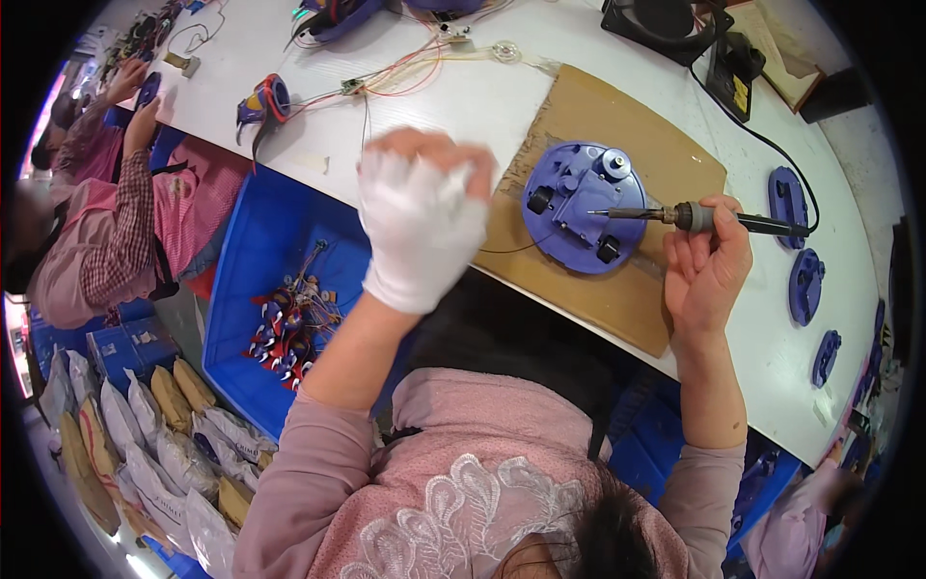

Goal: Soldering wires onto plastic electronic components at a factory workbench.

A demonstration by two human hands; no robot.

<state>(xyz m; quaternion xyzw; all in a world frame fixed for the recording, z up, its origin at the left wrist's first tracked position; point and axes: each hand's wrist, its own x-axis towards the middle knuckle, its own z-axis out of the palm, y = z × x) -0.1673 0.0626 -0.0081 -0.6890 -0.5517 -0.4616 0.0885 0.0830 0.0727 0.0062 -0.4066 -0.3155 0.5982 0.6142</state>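
Observation:
My right hand [712, 261], bare, is closed around the handle of a soldering iron [696, 217]. The iron points left, its tip over a round purple plastic base [585, 241] with two small black wheels and a white round part. That base lies on a brown cardboard sheet [617, 314], and a thin dark wire runs from its left side. My left hand [422, 212] wears a white glove that leaves the fingertips bare. It is raised left of the cardboard, and motion smears its fingers; whether they hold anything does not show.
More purple bases [806, 287] stand along the right. Wired parts and a small coloured shell [262, 104] lie at the back left, a black fan [666, 29] at the back right. A blue bin [241, 280] holds several wired pieces. Another person [106, 222] works at left.

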